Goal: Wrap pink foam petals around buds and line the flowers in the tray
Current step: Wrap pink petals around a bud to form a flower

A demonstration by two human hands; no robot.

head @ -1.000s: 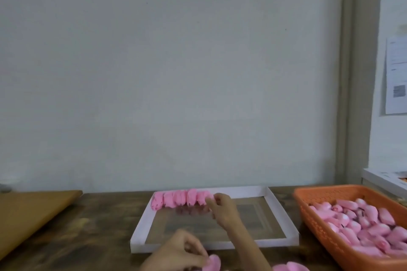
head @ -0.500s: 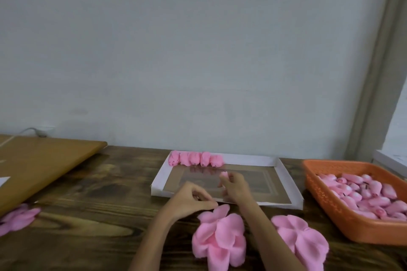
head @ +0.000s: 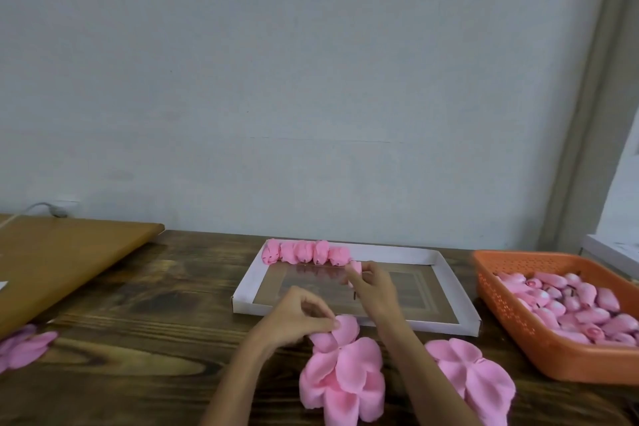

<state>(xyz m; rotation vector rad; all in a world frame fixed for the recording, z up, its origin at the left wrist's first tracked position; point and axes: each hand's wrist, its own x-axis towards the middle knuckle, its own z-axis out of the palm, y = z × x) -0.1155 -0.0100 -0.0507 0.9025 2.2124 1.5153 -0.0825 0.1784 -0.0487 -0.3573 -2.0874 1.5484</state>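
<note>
Left hand (head: 297, 316) pinches the top petal (head: 345, 325) of the stack (head: 340, 377) near the table's (head: 155, 287) front edge. Right hand (head: 371, 287) pinches, we think, a bud (head: 356, 268) over the tray (head: 397, 254), beside the flowers (head: 306, 251) along its far edge. Wrap step starting; next: bud onto petal, roll.

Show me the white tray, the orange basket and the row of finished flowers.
white tray (head: 394, 255), head view, on its bare far wall.
orange basket (head: 511, 328), head view, on its perforated left wall.
row of flowers (head: 304, 251), head view, on the middle flower.
</note>
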